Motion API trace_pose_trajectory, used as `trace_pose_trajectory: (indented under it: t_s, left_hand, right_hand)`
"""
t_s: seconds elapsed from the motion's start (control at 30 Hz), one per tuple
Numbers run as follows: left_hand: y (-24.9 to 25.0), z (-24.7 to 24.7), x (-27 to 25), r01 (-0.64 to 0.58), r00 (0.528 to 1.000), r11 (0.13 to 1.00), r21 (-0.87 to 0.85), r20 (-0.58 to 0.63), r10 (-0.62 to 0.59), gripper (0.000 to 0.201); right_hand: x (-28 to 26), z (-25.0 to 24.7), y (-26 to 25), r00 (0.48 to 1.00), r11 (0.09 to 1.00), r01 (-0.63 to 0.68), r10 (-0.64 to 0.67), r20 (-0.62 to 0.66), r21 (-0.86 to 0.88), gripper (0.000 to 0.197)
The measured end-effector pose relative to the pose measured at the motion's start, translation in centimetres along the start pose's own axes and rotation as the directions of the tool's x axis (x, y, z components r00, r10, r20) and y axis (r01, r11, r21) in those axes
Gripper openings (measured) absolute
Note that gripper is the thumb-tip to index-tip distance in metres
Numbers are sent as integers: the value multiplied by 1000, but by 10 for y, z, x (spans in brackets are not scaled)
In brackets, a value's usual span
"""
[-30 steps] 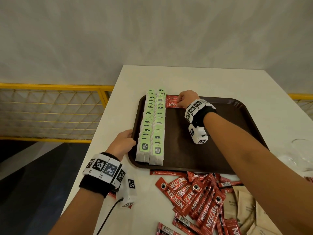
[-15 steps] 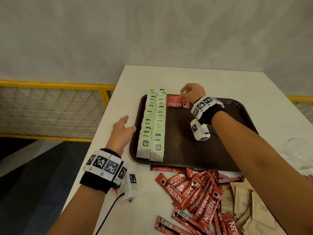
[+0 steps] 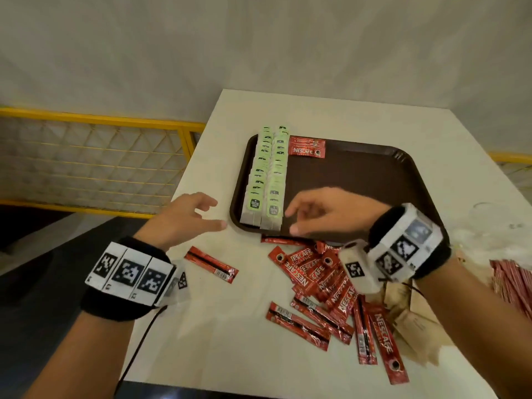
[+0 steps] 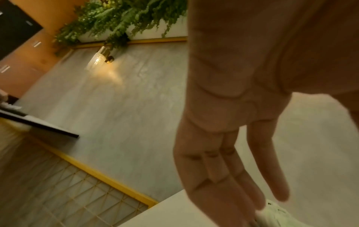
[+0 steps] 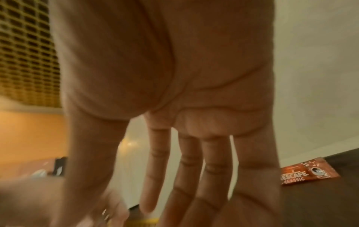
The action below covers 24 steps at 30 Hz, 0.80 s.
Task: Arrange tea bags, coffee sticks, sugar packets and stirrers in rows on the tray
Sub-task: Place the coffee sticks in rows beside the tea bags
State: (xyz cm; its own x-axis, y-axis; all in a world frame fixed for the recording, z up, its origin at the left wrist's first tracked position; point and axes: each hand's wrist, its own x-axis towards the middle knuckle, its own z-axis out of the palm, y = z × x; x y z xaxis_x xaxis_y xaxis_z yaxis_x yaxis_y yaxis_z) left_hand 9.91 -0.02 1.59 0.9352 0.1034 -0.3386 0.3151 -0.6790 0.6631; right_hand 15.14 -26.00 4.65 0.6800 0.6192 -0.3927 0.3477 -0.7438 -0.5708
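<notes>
While both hands (image 3: 184, 217) (image 3: 325, 214) hover, fingers loose, empty; tray (image 3: 359, 180) mostly bare.

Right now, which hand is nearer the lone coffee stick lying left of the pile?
Left. The left hand hovers just above the lone coffee stick; the right hand is over the tray's near edge.

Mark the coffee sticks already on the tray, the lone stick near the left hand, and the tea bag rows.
coffee sticks on tray (image 3: 307, 147), head view, red wrapper face.
lone coffee stick (image 3: 211, 264), head view, mid-length.
tea bag rows (image 3: 266, 175), head view, middle of the rows.
</notes>
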Motion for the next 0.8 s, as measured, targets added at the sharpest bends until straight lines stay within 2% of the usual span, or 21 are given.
trace_pose_trajectory:
  t_s: [0.1,0.2,0.27,0.37,0.47,0.57,0.67,0.8]
  left_hand:
    - [-6,9,-7,-12,991,975,224,135,-19,60]
    - [-8,22,-9,-66,961,903,425,270,-57,62]
    - [-8,31,-8,-90,947,858,506,311,-84,58]
    - [-7,42,-6,-110,948,815,568,307,-86,51]
    - [-3,46,-3,-123,947,808,576,312,-78,45]
    - [3,52,-3,-174,939,809,562,342,-35,39]
    - [10,61,-5,-222,923,836,501,384,15,33]
    - [20,66,-9,-259,921,896,361,370,117,25]
  right_hand:
    - [-9,38,-7,987,982,-38,65,145,-183,48]
    - [-14,71,-14,969,934,-50,131,209,-355,58]
    - [-14,88,-19,968,905,-25,128,215,-426,56]
    - [-10,97,-24,983,884,-24,106,152,-466,46]
    - [-10,93,-23,994,866,-38,82,66,-499,45]
    - [-12,90,-17,992,850,-125,126,-32,-512,75]
    - [-13,89,-12,973,842,-223,223,-60,-491,89]
    - [-10,88,-12,976,863,-201,216,-21,-463,78]
